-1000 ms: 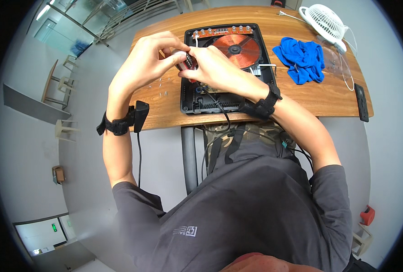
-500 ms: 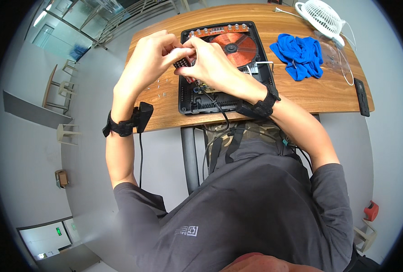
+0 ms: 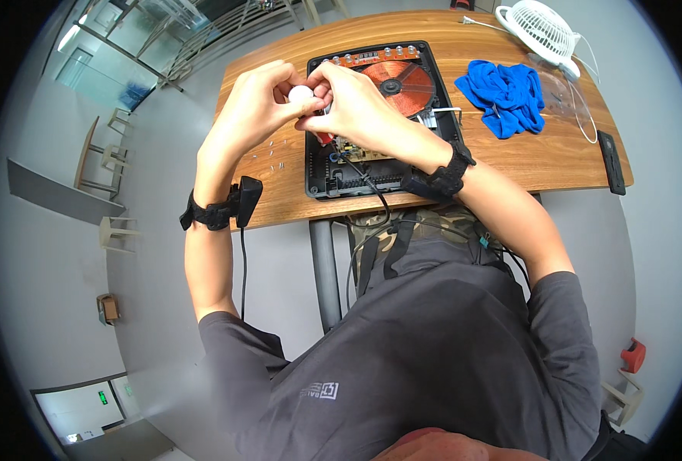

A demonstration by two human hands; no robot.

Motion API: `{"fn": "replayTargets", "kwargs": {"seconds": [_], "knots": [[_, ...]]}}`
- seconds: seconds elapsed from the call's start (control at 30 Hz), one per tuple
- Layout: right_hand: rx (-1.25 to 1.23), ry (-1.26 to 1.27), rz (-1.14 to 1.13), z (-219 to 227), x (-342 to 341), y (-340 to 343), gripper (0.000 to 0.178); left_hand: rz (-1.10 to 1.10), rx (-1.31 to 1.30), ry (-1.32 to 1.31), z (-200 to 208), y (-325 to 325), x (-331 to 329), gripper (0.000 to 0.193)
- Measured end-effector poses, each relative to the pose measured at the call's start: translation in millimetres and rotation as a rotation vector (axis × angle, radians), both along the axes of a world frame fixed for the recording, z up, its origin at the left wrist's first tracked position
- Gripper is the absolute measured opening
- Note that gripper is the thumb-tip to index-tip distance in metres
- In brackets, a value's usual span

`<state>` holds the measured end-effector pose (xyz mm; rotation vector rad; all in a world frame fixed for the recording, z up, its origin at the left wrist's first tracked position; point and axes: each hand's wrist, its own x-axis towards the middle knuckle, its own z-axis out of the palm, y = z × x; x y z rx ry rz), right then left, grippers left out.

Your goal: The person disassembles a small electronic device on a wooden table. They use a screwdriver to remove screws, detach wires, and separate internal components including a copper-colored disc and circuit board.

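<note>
Both hands work above the opened black cooktop housing (image 3: 372, 165), which lies on the wooden desk (image 3: 510, 161) with its copper coil (image 3: 397, 81) exposed for access. The left hand (image 3: 253, 107) pinches a small white round part (image 3: 301, 94) between its fingers. The right hand (image 3: 352, 107) closes its fingers against the same part, steadying it. Small screws (image 3: 273, 150) lie beside the housing; a blue cloth (image 3: 506, 92) rests apart.

Both forearms reach forward, left hand (image 3: 260, 104) and right hand (image 3: 356, 107) meeting, fingers pinched.
</note>
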<state>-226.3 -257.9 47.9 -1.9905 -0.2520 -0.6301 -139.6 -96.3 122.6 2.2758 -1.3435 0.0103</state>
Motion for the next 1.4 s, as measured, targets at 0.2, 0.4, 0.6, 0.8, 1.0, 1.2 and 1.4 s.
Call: {"fn": "replayTargets", "kwargs": {"seconds": [0.2,0.4,0.6,0.8,1.0,1.2,1.4], "knots": [[-0.025,-0.008,0.046,3,-1,-1,0.047,0.017,0.075,-0.098,5,0,-3,0.026],[-0.051,-0.058,0.059,-8,2,-6,0.046,-0.183,-0.107,0.104,2,15,5,0.03],[0.004,0.074,0.092,1,-2,-8,0.059,-0.148,-0.116,0.105,0,14,2,0.026],[-0.115,-0.086,-0.03,0,6,-3,0.059,0.023,-0.036,0.031,2,4,1,0.02],[0.017,-0.042,0.029,0,0,-4,0.052,-0.019,-0.062,-0.06,2,4,0,0.021],[-0.034,0.049,0.084,10,-16,0,0.058,-0.302,-0.154,0.135,1,15,9,0.027],[-0.162,-0.159,-0.057,-5,-5,6,0.06,-0.1,-0.087,0.087,2,5,4,0.017]]}}
